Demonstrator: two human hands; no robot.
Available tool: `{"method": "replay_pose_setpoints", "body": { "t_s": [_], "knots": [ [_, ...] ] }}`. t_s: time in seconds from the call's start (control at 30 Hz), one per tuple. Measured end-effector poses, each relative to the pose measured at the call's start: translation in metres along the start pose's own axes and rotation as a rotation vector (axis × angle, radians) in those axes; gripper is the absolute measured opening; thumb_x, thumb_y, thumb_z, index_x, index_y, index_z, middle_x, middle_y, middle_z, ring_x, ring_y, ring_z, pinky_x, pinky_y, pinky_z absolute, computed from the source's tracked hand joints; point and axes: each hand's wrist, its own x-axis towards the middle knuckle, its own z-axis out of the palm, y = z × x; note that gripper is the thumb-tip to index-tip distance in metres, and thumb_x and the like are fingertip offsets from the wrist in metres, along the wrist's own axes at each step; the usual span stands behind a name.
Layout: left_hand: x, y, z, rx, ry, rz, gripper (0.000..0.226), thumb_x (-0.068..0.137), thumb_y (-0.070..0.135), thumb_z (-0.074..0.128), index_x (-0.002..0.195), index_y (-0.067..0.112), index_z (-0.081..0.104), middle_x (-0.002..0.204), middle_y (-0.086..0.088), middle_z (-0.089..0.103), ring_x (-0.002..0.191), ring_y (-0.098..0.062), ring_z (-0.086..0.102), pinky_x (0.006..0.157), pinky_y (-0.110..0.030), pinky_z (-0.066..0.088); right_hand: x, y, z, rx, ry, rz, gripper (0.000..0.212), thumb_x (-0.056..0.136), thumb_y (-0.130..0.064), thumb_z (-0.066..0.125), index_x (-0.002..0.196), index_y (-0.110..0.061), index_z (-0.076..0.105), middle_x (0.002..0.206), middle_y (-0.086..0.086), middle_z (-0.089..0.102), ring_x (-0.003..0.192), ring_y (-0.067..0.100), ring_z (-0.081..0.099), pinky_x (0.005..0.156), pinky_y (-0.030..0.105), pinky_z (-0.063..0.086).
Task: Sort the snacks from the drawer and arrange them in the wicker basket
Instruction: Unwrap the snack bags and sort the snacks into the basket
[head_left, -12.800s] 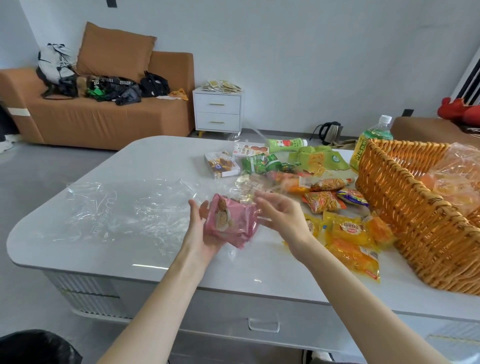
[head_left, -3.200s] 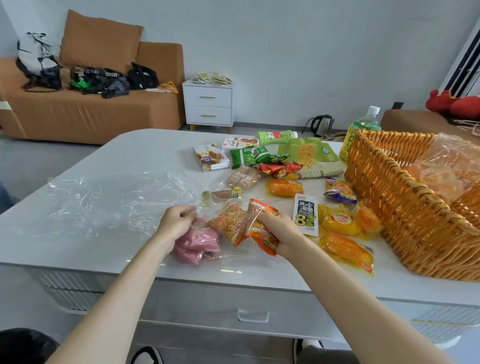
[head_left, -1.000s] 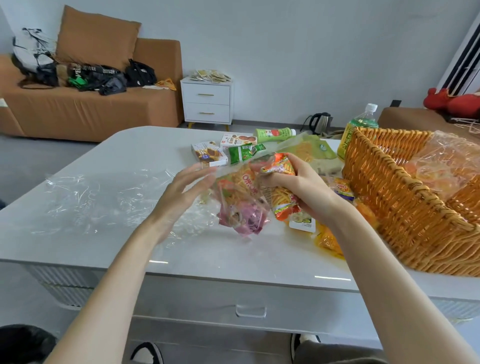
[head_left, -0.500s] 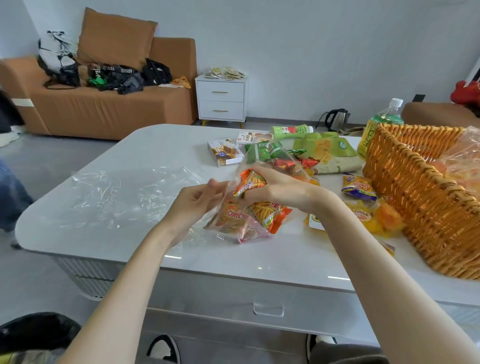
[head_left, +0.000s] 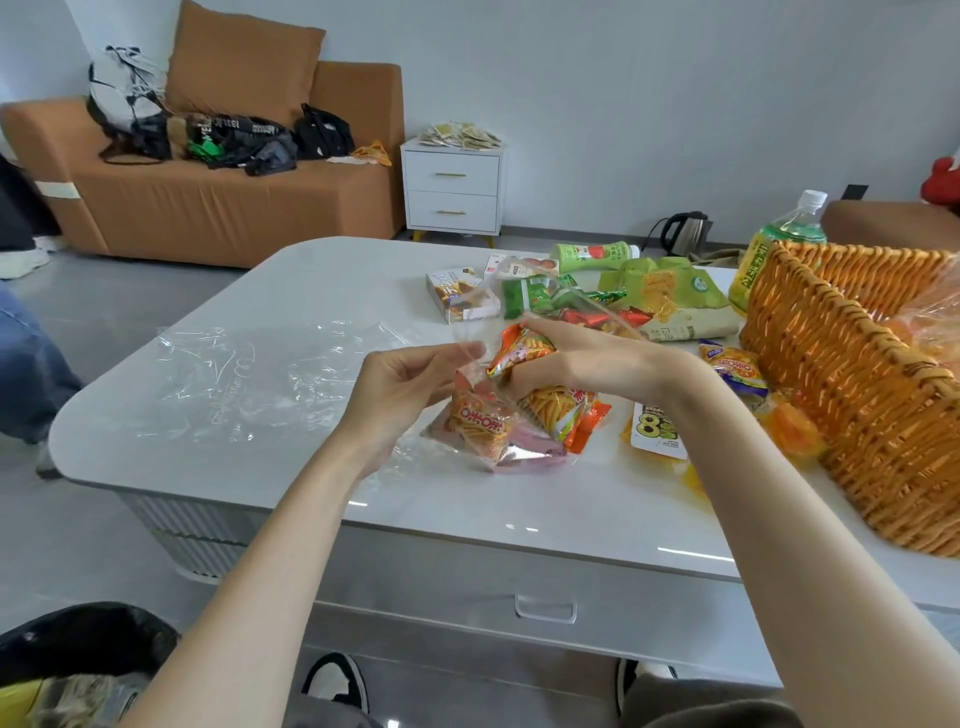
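The table (head_left: 467, 499) top is smooth, glossy white, mirroring light at its near edge. Crinkled clear plastic film (head_left: 249, 374) lies toward its left edge; the bag (head_left: 470, 364) is equally thin and clear. The packets (head_left: 556, 410) are shiny printed foil. The basket (head_left: 857, 395) is rough woven wicker, the sofa (head_left: 208, 202) matt cloth, the kettle (head_left: 685, 228) polished metal.

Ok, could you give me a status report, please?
Left hand pinches clear bag open. Right hand grips orange snack packet at its mouth. Loose snacks before wicker basket.
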Motion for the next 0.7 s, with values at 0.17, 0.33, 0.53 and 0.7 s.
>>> {"method": "replay_pose_setpoints", "body": {
  "t_s": [0.17,0.33,0.53,0.7],
  "knots": [
    [0.002,0.002,0.010,-0.059,0.022,0.002,0.031,0.082,0.030,0.062,0.101,0.008,0.072,0.096,0.000,0.075,0.088,-0.008,0.068,0.075,-0.017,0.051,-0.001,-0.010,0.016,0.026,-0.090,-0.111,0.038,0.085,-0.032,0.062,0.120,-0.019,0.056,0.105,-0.011,0.060,0.102,0.014,0.057,0.089,0.027,0.039],
    [0.005,0.005,0.004,-0.089,0.127,-0.037,0.032,0.072,0.041,0.064,0.094,0.020,0.074,0.096,0.004,0.075,0.095,-0.011,0.070,0.071,-0.019,0.051,0.001,-0.013,0.001,0.087,0.343,-0.154,0.048,0.075,-0.040,0.077,0.107,-0.018,0.048,0.092,-0.002,0.062,0.081,0.015,0.063,0.070,0.031,0.054],
    [0.002,0.010,0.001,-0.105,0.072,-0.079,0.036,0.077,0.045,0.059,0.104,0.025,0.069,0.113,0.007,0.070,0.105,-0.010,0.066,0.090,-0.027,0.049,0.007,-0.009,0.009,-0.026,0.788,-0.350,0.045,0.087,-0.054,0.057,0.092,-0.025,0.023,0.099,0.002,0.036,0.095,0.020,0.044,0.079,0.035,0.043],
    [0.000,0.009,-0.002,-0.084,0.051,-0.105,0.036,0.077,0.046,0.058,0.105,0.027,0.070,0.111,0.009,0.071,0.106,-0.008,0.066,0.098,-0.038,0.044,0.018,-0.008,0.005,0.486,0.828,-0.373,0.017,0.083,-0.029,0.038,0.083,-0.030,0.021,0.092,-0.004,0.029,0.094,0.017,0.035,0.081,0.033,0.037]
  ]
}}
